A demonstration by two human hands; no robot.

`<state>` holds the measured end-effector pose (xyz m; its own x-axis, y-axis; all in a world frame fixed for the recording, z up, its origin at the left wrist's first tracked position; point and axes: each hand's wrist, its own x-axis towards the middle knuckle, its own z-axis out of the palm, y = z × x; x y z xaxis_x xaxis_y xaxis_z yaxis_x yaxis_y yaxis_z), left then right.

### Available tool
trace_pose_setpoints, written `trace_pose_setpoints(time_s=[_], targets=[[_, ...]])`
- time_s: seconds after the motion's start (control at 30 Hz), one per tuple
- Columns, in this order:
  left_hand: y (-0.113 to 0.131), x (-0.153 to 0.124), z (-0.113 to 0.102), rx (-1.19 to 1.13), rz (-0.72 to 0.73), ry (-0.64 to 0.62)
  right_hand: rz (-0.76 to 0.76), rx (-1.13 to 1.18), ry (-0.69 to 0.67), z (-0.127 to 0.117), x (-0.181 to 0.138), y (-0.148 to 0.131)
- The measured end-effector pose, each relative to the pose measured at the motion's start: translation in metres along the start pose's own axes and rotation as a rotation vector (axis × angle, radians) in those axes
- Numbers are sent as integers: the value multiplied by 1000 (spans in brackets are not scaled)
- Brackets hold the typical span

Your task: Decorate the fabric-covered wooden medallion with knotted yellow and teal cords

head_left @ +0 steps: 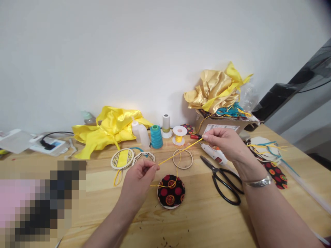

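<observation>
A yellow cord (178,153) is stretched slantwise between my two hands, over the table. My left hand (143,170) pinches its lower end, and my right hand (219,139) pinches the upper end beside a red-handled tool (196,137). A loose strand runs down from the cord area across a round disc covered in black patterned fabric (171,193). Behind the cord lies a thin wooden ring (191,160). The spool of yellow cord (178,138) stands farther back. Black-handled scissors (219,175) lie below my right hand, close to a white glue gun (213,154).
Yellow satin cloth (106,129), white squeeze bottles (143,134) and a teal thread cone (156,137) stand along the wall. Lattice wooden discs (121,158) lie at left. A cardboard box (219,125) heaped with gold fabric (212,89) sits at back right. The left corner is pixelated.
</observation>
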<state>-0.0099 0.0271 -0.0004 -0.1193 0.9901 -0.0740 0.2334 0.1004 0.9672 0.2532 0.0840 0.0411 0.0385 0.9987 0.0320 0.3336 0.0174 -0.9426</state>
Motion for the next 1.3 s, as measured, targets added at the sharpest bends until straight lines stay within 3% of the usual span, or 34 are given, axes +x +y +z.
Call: trace_pose_setpoints(time_s=[0.23, 0.37, 0.43, 0.53, 0.6, 0.67, 0.77, 0.87, 1.0, 1.3], targets=[[4, -1, -1, -115, -4, 21, -25, -103, -64, -3, -2, -2], [8, 0, -2, -243, 36, 14, -31, -284, -301, -4, -6, -3], [9, -1, -2, -247, 56, 15, -137, -407, -399, 0, -9, -4], [10, -6, 1, -198, 93, 7, -406, -522, -233, 18, -18, -9], [11, -10, 3, -165, 116, -23, -493, -413, -135, 37, -27, -14], [12, -13, 6, -138, 139, -68, -534, -229, -230, 56, -36, -19], [13, -17, 7, -116, 181, -127, -516, -79, -450, 76, -44, -21], [13, -18, 7, -127, 202, -135, -412, -29, -555, 83, -45, -17], [13, -19, 6, -137, 185, -101, -260, -73, -497, 84, -42, -12], [12, -16, 2, -80, 100, -56, -129, -29, -414, 87, -42, -13]])
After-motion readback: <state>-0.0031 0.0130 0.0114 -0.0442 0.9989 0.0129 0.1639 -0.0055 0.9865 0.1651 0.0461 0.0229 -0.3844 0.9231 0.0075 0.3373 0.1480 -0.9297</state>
